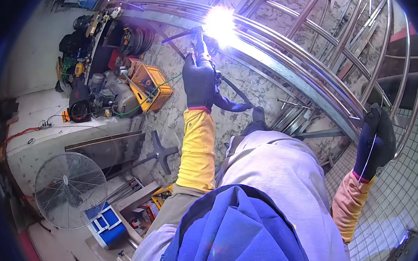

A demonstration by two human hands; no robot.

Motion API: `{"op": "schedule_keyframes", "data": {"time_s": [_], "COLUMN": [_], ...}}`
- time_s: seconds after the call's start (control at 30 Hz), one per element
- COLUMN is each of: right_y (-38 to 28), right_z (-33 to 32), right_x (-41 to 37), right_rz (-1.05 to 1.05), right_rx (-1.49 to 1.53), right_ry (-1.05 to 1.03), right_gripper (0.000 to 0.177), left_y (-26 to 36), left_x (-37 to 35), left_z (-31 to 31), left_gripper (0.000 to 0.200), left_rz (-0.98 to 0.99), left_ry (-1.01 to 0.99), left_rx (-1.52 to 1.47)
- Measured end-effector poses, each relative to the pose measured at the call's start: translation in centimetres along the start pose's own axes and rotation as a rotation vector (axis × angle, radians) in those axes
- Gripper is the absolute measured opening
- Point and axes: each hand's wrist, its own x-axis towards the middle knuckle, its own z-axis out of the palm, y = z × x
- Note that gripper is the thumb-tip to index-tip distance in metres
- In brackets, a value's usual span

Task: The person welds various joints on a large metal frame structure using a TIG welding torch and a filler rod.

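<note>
My left hand (pixel 198 84), in a dark glove below a yellow sleeve, is closed around a welding torch (pixel 201 43) that points up at the metal frame. A glaring white arc (pixel 220 26) burns beside the torch tip and hides the spot on the frame (pixel 289 71), which is made of curved shiny tubes and a flat bar. On the right, my right hand (pixel 380 136), also dark-gloved, is closed at the frame's near end, with a thin metal rod (pixel 371 149) running through it. The torch hose (pixel 235 91) trails below my left hand.
A yellow crate (pixel 156 89) and a compressor (pixel 120 94) stand to the left. A round fan (pixel 70 190) and a blue toolbox (pixel 107 225) are lower left. Loose metal tubes (pixel 291 119) lie under the frame. A green hose (pixel 146 98) crosses by the crate.
</note>
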Motion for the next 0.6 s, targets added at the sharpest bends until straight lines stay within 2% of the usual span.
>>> {"op": "schedule_keyframes", "data": {"time_s": [0.17,0.5,0.6], "right_y": [0.8,0.5,0.4], "right_z": [0.4,0.3,0.3], "right_x": [-0.1,0.0,-0.1], "right_rz": [-0.076,-0.060,0.005], "right_rx": [-0.017,-0.022,0.088], "right_ry": [0.041,0.013,0.021], "right_gripper": [0.017,0.017,0.018], "left_y": [1.1,0.9,-0.1], "left_x": [-0.7,-0.6,-0.2], "left_z": [0.4,0.5,0.4], "left_gripper": [0.028,0.019,0.014], "left_rz": [-0.081,-0.095,-0.058], "left_ry": [0.066,0.059,0.004], "left_rx": [0.030,-0.015,-0.109]}}
